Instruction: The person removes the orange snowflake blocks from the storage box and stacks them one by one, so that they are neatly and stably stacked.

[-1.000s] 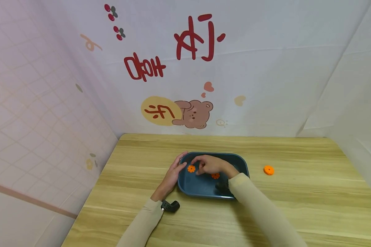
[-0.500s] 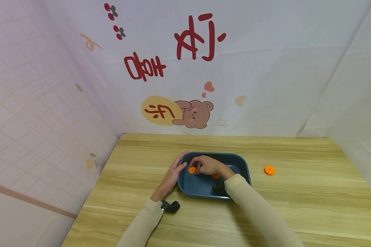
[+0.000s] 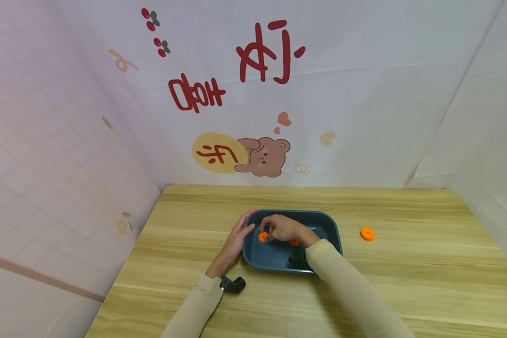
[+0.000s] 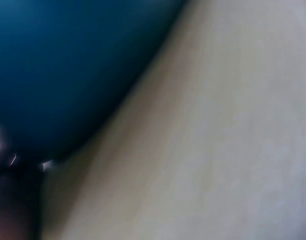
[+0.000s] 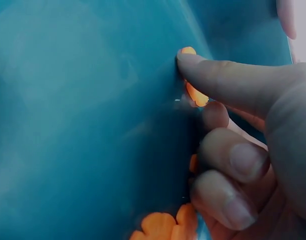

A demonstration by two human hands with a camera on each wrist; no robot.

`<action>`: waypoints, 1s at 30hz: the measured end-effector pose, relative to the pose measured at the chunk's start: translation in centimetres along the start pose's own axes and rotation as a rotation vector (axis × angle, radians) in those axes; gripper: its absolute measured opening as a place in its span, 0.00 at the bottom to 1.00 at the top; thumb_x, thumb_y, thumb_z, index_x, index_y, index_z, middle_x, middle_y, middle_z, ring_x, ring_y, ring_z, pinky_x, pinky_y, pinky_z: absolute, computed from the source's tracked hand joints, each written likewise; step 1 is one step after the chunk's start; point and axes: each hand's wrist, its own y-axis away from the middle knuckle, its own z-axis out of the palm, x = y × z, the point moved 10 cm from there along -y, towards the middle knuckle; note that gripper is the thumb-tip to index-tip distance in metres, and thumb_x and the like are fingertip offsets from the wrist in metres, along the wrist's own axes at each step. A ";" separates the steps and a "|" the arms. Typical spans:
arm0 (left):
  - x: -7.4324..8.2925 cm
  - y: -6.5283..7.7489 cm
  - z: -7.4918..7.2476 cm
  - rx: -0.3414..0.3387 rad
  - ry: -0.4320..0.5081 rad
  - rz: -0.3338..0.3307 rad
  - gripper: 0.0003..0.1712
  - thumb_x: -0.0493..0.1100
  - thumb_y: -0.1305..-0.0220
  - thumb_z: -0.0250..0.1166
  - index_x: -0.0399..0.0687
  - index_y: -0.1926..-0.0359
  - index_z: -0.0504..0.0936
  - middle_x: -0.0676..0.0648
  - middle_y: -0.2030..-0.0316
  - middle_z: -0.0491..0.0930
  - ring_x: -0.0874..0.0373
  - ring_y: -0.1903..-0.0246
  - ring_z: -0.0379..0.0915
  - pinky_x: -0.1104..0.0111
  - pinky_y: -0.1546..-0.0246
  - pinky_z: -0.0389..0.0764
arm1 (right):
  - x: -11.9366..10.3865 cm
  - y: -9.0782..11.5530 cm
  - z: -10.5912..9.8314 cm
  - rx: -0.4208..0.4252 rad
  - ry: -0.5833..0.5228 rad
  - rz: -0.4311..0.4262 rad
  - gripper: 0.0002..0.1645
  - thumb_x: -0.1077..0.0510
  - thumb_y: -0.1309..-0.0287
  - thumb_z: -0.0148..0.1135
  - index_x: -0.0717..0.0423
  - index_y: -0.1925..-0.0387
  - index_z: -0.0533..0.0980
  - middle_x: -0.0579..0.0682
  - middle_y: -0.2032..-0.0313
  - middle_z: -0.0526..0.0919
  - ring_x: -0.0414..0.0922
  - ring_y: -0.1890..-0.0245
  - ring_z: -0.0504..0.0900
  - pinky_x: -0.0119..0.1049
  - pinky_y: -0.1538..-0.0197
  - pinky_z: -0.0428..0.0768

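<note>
A dark blue tray (image 3: 270,256) rests on the table. My left hand (image 3: 234,241) holds its left end, thumb over the rim and fingers along the outer wall. Inside the tray, my right hand (image 3: 284,228) pinches an orange flower-shaped disc (image 3: 263,237) between thumb and forefinger. In the right wrist view the thumb crosses this orange disc (image 5: 197,95), with the other fingers curled. A second orange disc (image 3: 294,242) lies on the tray floor, partly under the right hand. The left wrist view is blurred, showing the tray's wall (image 4: 68,75).
Another orange disc (image 3: 367,234) lies on the wooden table (image 3: 405,272), right of the tray. Behind the table stands a wall covering (image 3: 363,103) with a printed bear and red characters. Black wrist cameras are strapped to both wrists, the left one (image 3: 233,284) close to the tray's front left corner.
My right hand's thumb and forefinger have closed on the left disc, which has shifted slightly toward me. The left hand stays on the tray's end.
</note>
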 end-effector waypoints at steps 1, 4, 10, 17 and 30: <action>0.0 0.0 0.0 0.000 -0.001 0.000 0.30 0.44 0.23 0.49 0.45 0.24 0.56 0.48 0.23 0.49 0.57 0.25 0.46 0.56 0.28 0.51 | 0.0 0.0 0.1 -0.002 -0.003 0.006 0.16 0.59 0.47 0.74 0.53 0.57 0.79 0.42 0.83 0.74 0.38 0.84 0.69 0.31 0.76 0.68; -0.1 0.2 -0.1 -0.003 0.003 0.006 0.30 0.43 0.23 0.49 0.44 0.24 0.56 0.46 0.22 0.47 0.57 0.24 0.42 0.54 0.27 0.47 | -0.2 0.2 0.2 -0.008 -0.018 0.016 0.16 0.60 0.47 0.74 0.54 0.58 0.78 0.43 0.82 0.74 0.39 0.83 0.70 0.31 0.75 0.69; -0.1 0.3 -0.2 -0.009 -0.002 0.018 0.30 0.43 0.23 0.49 0.43 0.24 0.56 0.44 0.22 0.44 0.56 0.23 0.35 0.52 0.26 0.42 | -0.5 0.4 0.4 -0.006 -0.012 0.018 0.16 0.60 0.47 0.74 0.55 0.58 0.77 0.44 0.81 0.75 0.39 0.82 0.70 0.31 0.74 0.69; 0.0 0.3 -0.2 -0.004 -0.015 0.023 0.30 0.43 0.23 0.49 0.44 0.24 0.57 0.44 0.22 0.44 0.57 0.24 0.36 0.54 0.26 0.43 | -0.5 0.3 0.5 0.002 0.011 0.025 0.16 0.60 0.47 0.74 0.52 0.60 0.76 0.43 0.81 0.74 0.39 0.82 0.71 0.32 0.74 0.69; 0.4 0.0 0.1 0.012 -0.009 0.012 0.29 0.42 0.23 0.48 0.45 0.25 0.58 0.42 0.22 0.45 0.54 0.23 0.36 0.51 0.26 0.44 | -1.2 0.6 0.0 -0.015 0.056 0.000 0.14 0.60 0.46 0.73 0.51 0.62 0.75 0.42 0.83 0.69 0.40 0.84 0.67 0.32 0.76 0.66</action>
